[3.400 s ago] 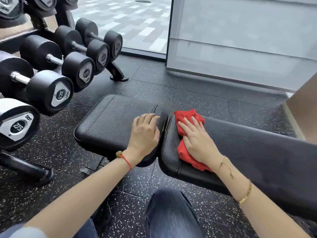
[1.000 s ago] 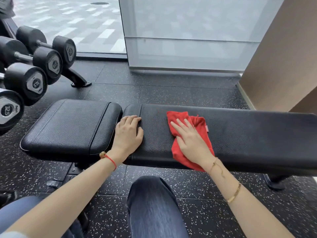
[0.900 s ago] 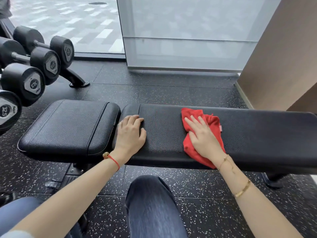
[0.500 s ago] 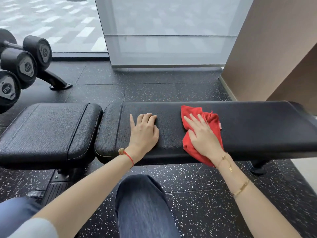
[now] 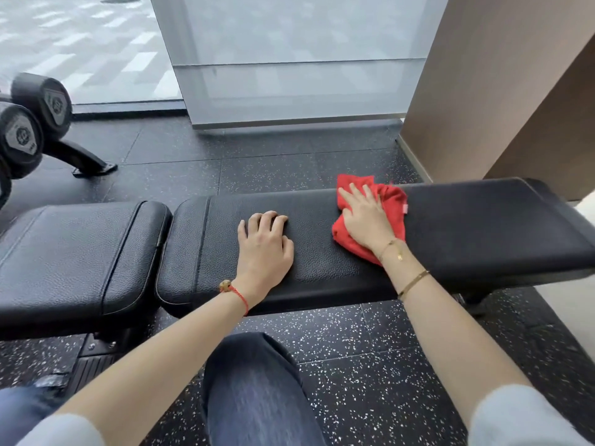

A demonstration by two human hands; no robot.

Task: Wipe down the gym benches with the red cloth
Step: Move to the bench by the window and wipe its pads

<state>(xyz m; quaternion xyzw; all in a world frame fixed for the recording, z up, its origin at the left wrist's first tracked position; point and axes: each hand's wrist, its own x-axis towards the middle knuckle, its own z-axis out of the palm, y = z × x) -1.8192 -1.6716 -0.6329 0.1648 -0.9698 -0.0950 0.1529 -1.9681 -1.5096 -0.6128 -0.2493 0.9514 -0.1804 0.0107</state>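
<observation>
the picture is bright with soft daylight that comes in through the big window (image 5: 80,43) at the top. the black bench (image 5: 467,226) has a soft shine on its top. shadows are faint and lie under the bench on the floor (image 5: 354,349). the middle looks sharp. the knee (image 5: 254,391) at the bottom is a bit blurry. the bench bends near the edges, because the view is very wide.

No text can be read. The grey end plates of the two dumbbells (image 5: 35,123) at the left edge carry a round emblem and markings, but these are too blurred to make out.
</observation>
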